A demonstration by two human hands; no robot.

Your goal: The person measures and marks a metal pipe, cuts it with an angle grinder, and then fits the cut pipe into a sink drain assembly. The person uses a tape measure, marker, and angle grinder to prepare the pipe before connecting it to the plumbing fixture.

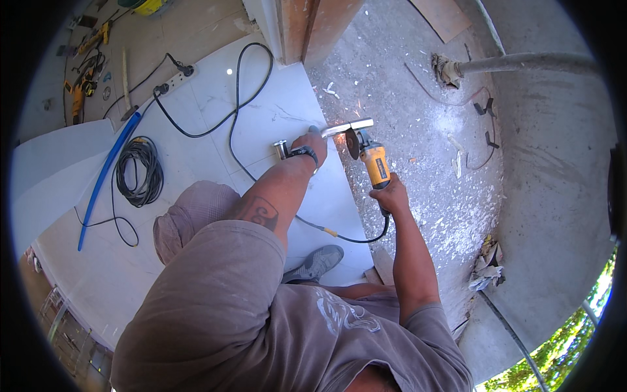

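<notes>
A shiny chrome metal pipe (361, 123) lies across the edge of the white tiles, its far part sticking out over the rough concrete. My left hand (309, 142) is closed around it, with a dark watch on the wrist; the pipe's wider end shows left of that wrist. In my right hand (392, 194) is a yellow and black angle grinder (377, 164), gripped by its rear body. Its dark cutting disc (353, 144) meets the pipe to the right of my left hand. Small orange sparks fly beyond the contact point.
The grinder's black cord (234, 137) loops over the tiles to a white power strip (176, 81). A coiled black cable (138, 171), a blue tube (108, 179) and a hammer (126, 85) lie at left. White debris litters the concrete (424, 163); my shoe (320, 261) is close below.
</notes>
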